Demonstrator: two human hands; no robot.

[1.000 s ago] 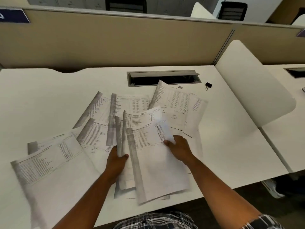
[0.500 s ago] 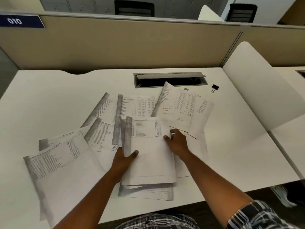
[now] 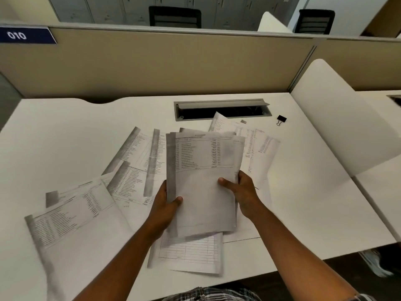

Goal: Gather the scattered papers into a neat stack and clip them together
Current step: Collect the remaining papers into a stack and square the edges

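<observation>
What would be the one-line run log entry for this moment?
stage: gathering | left hand + right hand: hold paper stack | loose sheets: on desk | binder clip: unused

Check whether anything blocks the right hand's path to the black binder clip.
Nothing visible does. The black binder clip sits alone on bare white desk, beyond the right hand, which holds the paper stack.

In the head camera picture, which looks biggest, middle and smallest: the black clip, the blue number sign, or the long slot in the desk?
1. The slot in the desk looks largest.
2. The blue number sign, partly cut off by the picture edge.
3. The black clip is plainly the smallest.
</observation>
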